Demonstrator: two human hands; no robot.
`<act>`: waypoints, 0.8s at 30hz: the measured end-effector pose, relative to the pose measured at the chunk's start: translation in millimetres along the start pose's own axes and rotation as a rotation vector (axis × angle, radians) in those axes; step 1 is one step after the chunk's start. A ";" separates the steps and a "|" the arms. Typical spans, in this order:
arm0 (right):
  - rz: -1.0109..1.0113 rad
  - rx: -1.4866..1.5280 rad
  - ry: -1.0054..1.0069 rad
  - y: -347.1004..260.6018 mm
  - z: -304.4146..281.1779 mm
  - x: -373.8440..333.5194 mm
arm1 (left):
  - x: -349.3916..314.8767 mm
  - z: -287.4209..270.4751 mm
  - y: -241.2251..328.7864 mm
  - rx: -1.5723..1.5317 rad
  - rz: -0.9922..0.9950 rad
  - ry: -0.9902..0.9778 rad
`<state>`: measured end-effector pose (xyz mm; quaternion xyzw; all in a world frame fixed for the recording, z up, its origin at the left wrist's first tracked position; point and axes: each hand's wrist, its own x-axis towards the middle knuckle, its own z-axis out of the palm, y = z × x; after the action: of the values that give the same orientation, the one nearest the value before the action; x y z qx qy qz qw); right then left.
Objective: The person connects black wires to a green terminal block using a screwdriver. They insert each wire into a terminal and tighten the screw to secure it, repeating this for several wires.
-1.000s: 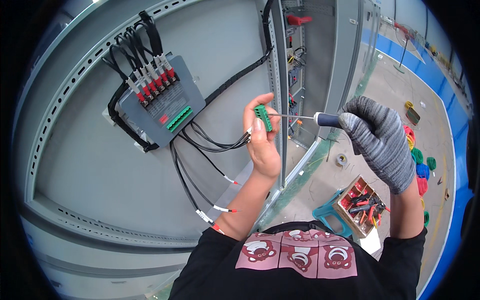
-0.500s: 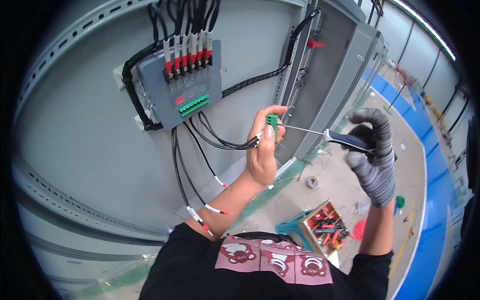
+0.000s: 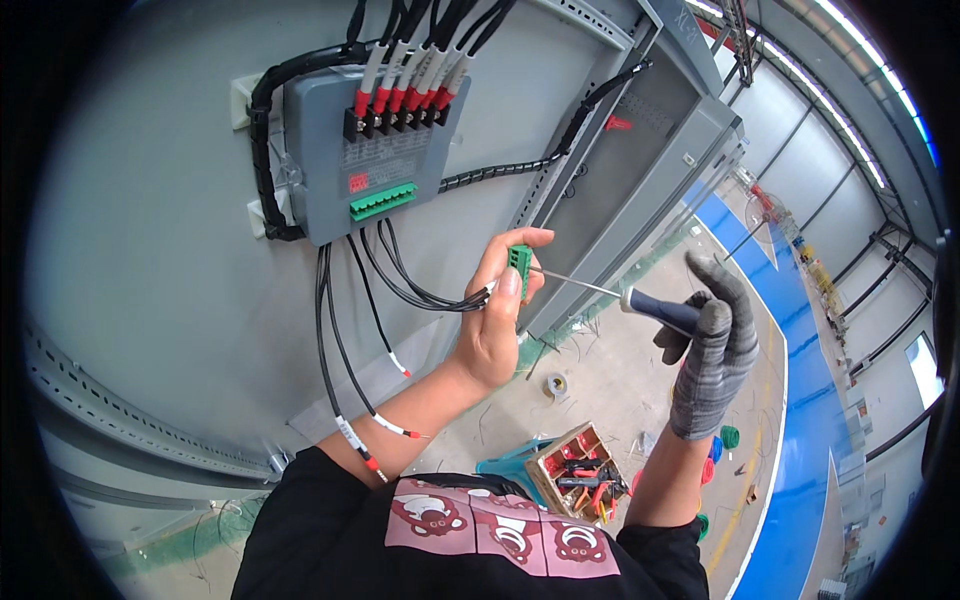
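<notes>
My bare left hand (image 3: pixel 490 340) pinches a small green terminal plug (image 3: pixel 519 260) between thumb and fingers. Several black wires (image 3: pixel 425 298) run from below the grey module (image 3: pixel 312 160) to this plug. In a grey knitted glove, my right hand (image 3: pixel 715 360) holds a screwdriver (image 3: pixel 660 308) by its dark blue handle, the index finger raised off it. The screwdriver's thin shaft points left, its tip at the plug's side. Above the plug, the module carries a green socket strip (image 3: pixel 384 202). Three loose wires with white sleeves (image 3: pixel 350 434) and red ends hang over my left forearm.
Thick black wires with red ends (image 3: pixel 405 98) enter the module's top. An open cabinet (image 3: pixel 640 190) stands to the right. On the floor side, a wooden tool box (image 3: pixel 580 465) rests on a teal stool (image 3: pixel 500 466), near a tape roll (image 3: pixel 556 385) and coloured wire spools (image 3: pixel 730 437).
The view has shifted, so hands and plug appear further left. My right hand has turned on the screwdriver handle, its index finger now straighter and raised. The left hand keeps its pinch on the plug.
</notes>
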<state>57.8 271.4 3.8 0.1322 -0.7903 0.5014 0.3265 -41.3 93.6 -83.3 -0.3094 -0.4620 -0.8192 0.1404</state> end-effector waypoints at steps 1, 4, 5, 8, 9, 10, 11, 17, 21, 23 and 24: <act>-0.087 -0.019 0.020 -0.6 5.7 -1.4 | 0.2 0.4 -0.2 -0.015 0.010 -0.005; -0.420 -0.015 0.023 -6.2 25.9 5.9 | 0.2 1.0 -3.2 -0.032 -0.006 -0.015; -0.369 0.034 -0.004 -12.6 26.4 5.9 | 0.1 0.3 -4.9 -0.035 -0.007 -0.017; -0.082 -0.006 -0.055 -3.6 0.6 -0.1 | 0.7 -3.1 -5.3 -0.028 0.020 -0.038; 0.016 -0.067 -0.035 -3.4 -6.0 -1.9 | 0.8 -2.0 -4.8 -0.040 0.018 -0.030; 0.113 -0.126 -0.020 -5.9 -9.9 -2.1 | 1.4 0.0 -3.8 -0.052 0.017 -0.022; -0.036 -0.156 0.051 -1.9 4.0 -4.9 | 1.9 1.5 -3.8 -0.064 0.016 -0.014; -0.115 -0.110 0.007 -5.3 5.2 1.0 | 1.0 2.2 -0.7 -0.076 -0.007 -0.006; -0.169 -0.219 0.207 -5.7 19.6 -3.0 | 3.2 2.1 -4.2 -0.064 0.010 -0.008; -0.381 -0.184 0.166 -3.1 24.5 3.7 | 2.6 2.9 -5.3 -0.059 0.009 -0.010; -0.382 -0.119 0.091 -5.5 24.1 6.1 | 2.6 3.0 -5.5 -0.065 0.001 -0.004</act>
<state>46.9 248.4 4.8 0.2373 -0.7634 0.3884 0.4584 -45.1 99.3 -84.2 -0.3156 -0.4350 -0.8332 0.1298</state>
